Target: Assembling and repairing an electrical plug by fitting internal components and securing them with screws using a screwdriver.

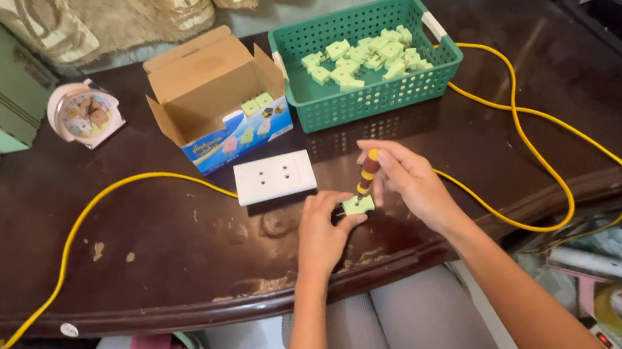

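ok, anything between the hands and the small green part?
Nothing visible. The left hand already pinches the small green part, and the right hand holds a screwdriver with its tip down on it, over the dark table.

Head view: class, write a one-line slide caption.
Left hand steadies a small green part on the dark table while the right hand applies a screwdriver.

Counted on the table (pixel 173 256): one green basket (pixel 373 92), one open cardboard box (pixel 219 101), one white socket plate (pixel 274 177), one pink clock (pixel 85 113), one yellow cable (pixel 527 130) and one screwdriver (pixel 366 173). Two green blocks (pixel 259 104) stood in the box; one (pixel 358 205) was in hand. The basket's pile (pixel 363 59) could not be counted exactly.
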